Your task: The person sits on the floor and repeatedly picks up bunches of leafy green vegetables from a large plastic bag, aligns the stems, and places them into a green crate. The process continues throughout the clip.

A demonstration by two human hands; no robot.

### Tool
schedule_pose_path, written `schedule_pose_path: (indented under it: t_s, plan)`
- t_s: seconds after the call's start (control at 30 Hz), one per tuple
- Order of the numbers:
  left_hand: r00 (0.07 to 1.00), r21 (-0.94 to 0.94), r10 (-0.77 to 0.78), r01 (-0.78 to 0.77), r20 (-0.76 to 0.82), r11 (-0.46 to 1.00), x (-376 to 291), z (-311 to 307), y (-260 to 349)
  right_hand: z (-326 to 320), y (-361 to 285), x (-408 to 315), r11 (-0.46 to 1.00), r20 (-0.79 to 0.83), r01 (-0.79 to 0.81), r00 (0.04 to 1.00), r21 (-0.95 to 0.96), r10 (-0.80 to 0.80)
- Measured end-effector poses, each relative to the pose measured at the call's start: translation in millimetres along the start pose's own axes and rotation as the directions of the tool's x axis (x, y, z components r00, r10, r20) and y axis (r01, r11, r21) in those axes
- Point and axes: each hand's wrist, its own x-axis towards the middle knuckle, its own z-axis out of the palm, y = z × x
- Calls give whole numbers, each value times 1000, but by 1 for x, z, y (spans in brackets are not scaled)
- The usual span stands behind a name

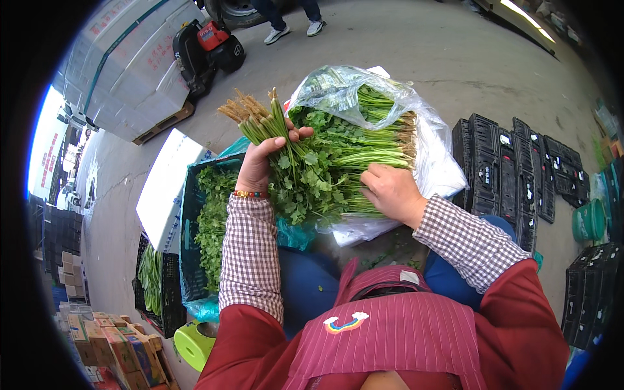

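Observation:
A bunch of cilantro [263,122], its brown roots pointing up and away, is gripped in my left hand [265,153]. Leaves hang from it over a large pile of cilantro [321,126]. My right hand [392,190] is curled with its fingertips pinched on stems at the pile's near right side; the exact grip is partly hidden. Most stems in the pile lie sideways, with the roots [408,141] to the right. Under and around the pile is a clear plastic bag [336,87], folded back at the far side, with white sheeting [441,170] on the right.
Left of me stands a dark green crate [192,263] holding leafy greens. A white foam box [168,185] rests by a black crate [173,307] of greens. Folded black crates [502,165] line the right. A pallet jack [209,48] and a person's legs [292,17] are farther off.

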Motion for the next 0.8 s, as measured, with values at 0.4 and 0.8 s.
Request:
schedule_pose_path:
  t_s: [0.4, 0.8]
  plan:
    - [990, 114, 128, -134, 52, 984, -9, 17, 13, 72, 18, 2, 967, 259, -180, 940, -181, 223]
    - [726, -466, 608, -438, 322, 769, -98, 15, 180, 71, 29, 5, 964, 375, -221, 890, -146, 260]
